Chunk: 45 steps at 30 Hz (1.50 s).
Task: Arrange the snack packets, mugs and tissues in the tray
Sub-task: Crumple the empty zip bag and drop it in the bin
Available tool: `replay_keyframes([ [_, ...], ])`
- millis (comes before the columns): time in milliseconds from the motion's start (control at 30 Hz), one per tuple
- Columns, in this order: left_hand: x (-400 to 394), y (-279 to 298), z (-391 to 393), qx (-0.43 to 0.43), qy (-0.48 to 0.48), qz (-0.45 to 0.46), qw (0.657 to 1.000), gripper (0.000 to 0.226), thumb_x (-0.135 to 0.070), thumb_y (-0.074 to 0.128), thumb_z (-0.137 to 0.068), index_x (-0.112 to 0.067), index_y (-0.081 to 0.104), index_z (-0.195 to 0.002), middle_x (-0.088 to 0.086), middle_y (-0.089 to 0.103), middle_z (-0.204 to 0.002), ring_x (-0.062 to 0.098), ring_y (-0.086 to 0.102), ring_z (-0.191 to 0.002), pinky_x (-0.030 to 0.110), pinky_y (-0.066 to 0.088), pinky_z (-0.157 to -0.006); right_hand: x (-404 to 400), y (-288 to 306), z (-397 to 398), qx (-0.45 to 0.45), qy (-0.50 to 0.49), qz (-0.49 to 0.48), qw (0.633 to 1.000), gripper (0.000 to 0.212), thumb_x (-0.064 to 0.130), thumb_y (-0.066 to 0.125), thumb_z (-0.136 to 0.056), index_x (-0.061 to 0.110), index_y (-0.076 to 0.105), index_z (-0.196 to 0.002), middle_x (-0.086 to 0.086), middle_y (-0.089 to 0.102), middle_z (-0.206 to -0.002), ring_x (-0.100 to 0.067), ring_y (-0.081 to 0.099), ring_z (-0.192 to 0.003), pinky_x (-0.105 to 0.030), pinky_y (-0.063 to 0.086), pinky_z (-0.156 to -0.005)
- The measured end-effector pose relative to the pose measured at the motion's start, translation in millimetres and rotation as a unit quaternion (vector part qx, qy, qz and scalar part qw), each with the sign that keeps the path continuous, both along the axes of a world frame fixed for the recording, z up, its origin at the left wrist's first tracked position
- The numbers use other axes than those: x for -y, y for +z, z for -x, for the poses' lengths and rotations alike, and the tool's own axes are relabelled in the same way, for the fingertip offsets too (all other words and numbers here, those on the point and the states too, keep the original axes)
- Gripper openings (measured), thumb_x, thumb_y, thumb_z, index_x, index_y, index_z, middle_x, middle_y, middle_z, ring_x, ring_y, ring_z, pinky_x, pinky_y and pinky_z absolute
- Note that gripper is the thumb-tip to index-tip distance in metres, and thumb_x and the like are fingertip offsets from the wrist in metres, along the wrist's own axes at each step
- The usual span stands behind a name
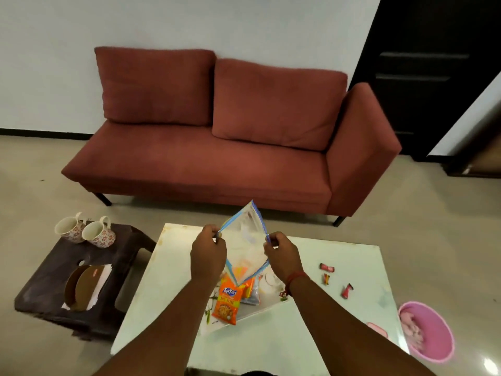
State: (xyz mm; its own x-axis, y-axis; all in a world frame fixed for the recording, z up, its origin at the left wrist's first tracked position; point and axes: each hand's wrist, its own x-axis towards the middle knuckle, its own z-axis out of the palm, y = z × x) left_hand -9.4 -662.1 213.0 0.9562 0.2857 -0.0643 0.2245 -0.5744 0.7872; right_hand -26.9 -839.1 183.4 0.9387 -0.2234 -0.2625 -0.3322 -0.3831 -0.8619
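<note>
Far left, on a dark low stool (67,270): two flowered mugs (85,230) lying on their sides, touching, mouths toward the camera, and nearer the front a brown holder (81,289) with white tissues (101,280) tucked in it. All three well apart from the tray, so not yet arranged, probably parked there just to keep the table free.

On the white table (168,280), left hand (208,253) closed in a pinch on one upper edge of a clear zip bag (246,240) with a blue rim. Right hand (282,253), red thread at the wrist, likewise pinched shut on the opposite edge. Bag raised between both hands, mouth pulled apart, most likely to get at whatever is inside or to shake it out; contents too blurred to name.

Directly below the bag, a white tray (260,312) already holding an orange snack packet (226,301) tilted against a few more packets (250,290), kept under the bag so anything dropping lands inside.

Further right on the table, three small sweet wrappers (326,267) scattered apart from the tray. Off the table's right edge, on the floor, a pink bin (431,332)
</note>
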Motion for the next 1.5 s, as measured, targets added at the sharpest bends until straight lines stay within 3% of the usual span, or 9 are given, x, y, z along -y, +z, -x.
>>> replay_keyframes([
  [200,36,21,-9,-0.02,-0.041,0.112,0.993,0.021,-0.008,0.054,-0.091,-0.022,0.062,-0.104,0.001,0.065,-0.093,0.026,0.066,-0.086,0.051,0.061,-0.074,13,35,-9,0.051,0.002,0.078,0.996,0.015,0.014,0.052,-0.094,0.015,0.065,-0.103,-0.003,0.069,-0.098,-0.023,0.062,-0.087,-0.033,0.049,-0.074],
  [500,39,62,-23,-0.116,-0.104,0.257,0.954,0.023,-0.01,0.05,-0.093,-0.019,0.068,-0.104,0.01,0.07,-0.101,0.026,0.068,-0.09,0.039,0.063,-0.065,-28,73,-15,0.128,0.046,0.21,0.968,0.032,0.017,0.041,-0.099,0.018,0.062,-0.123,-0.005,0.062,-0.118,-0.021,0.06,-0.106,-0.031,0.047,-0.089],
  [667,21,70,-27,-0.127,-0.088,0.31,0.938,0.018,-0.028,0.048,-0.101,-0.02,0.064,-0.105,0.007,0.067,-0.109,0.025,0.065,-0.099,0.034,0.058,-0.065,-62,74,-15,0.187,0.091,0.293,0.933,0.026,0.025,0.055,-0.097,0.024,0.06,-0.123,0.0,0.061,-0.116,-0.013,0.059,-0.101,-0.023,0.052,-0.088],
  [833,-6,72,-42,-0.125,-0.042,0.306,0.943,0.021,-0.038,0.058,-0.096,-0.019,0.06,-0.104,0.004,0.066,-0.097,0.02,0.065,-0.088,0.039,0.058,-0.074,-90,77,-11,0.213,0.107,0.329,0.914,0.036,0.033,0.059,-0.093,0.025,0.057,-0.128,0.003,0.061,-0.123,-0.015,0.057,-0.105,-0.029,0.054,-0.09],
  [1000,-31,76,-58,-0.112,0.016,0.346,0.932,0.015,-0.024,0.058,-0.098,-0.017,0.056,-0.111,0.008,0.066,-0.104,0.024,0.068,-0.089,0.029,0.057,-0.056,-103,83,-7,0.225,0.127,0.437,0.862,0.047,0.005,0.061,-0.084,0.023,0.055,-0.128,-0.002,0.059,-0.11,-0.021,0.058,-0.089,-0.032,0.056,-0.073],
  [1167,-54,77,-83,-0.083,0.086,0.348,0.93,0.022,-0.018,0.056,-0.096,-0.005,0.06,-0.113,0.012,0.068,-0.094,0.03,0.07,-0.085,0.047,0.062,-0.077,-87,91,-6,0.214,0.1,0.46,0.856,0.024,0.006,0.064,-0.081,0.02,0.066,-0.1,0.0,0.062,-0.089,-0.02,0.06,-0.071,-0.029,0.047,-0.052],
  [1233,-66,78,-91,-0.063,0.101,0.354,0.928,0.014,-0.011,0.054,-0.094,-0.004,0.06,-0.105,0.013,0.065,-0.083,0.026,0.067,-0.068,0.042,0.062,-0.065,-71,91,-6,0.211,0.083,0.461,0.858,0.017,0.009,0.065,-0.079,0.023,0.063,-0.088,0.003,0.06,-0.083,-0.02,0.06,-0.069,-0.028,0.041,-0.048],
  [1300,-75,77,-96,-0.06,0.114,0.366,0.922,0.012,-0.003,0.048,-0.091,-0.009,0.054,-0.098,0.017,0.062,-0.08,0.021,0.059,-0.05,0.036,0.059,-0.051,-55,90,-7,0.201,0.071,0.449,0.867,0.012,0.014,0.063,-0.082,0.025,0.058,-0.082,0.005,0.059,-0.081,-0.02,0.06,-0.072,-0.031,0.044,-0.05],
  [1500,-80,77,-98,-0.08,0.137,0.364,0.918,0.028,-0.003,0.042,-0.09,-0.011,0.065,-0.103,0.013,0.054,-0.067,0.019,0.05,-0.045,0.042,0.062,-0.066,-18,103,-18,0.166,-0.013,0.313,0.935,0.008,0.024,0.066,-0.087,0.025,0.062,-0.079,0.012,0.063,-0.082,-0.011,0.059,-0.074,-0.029,0.047,-0.061],
])
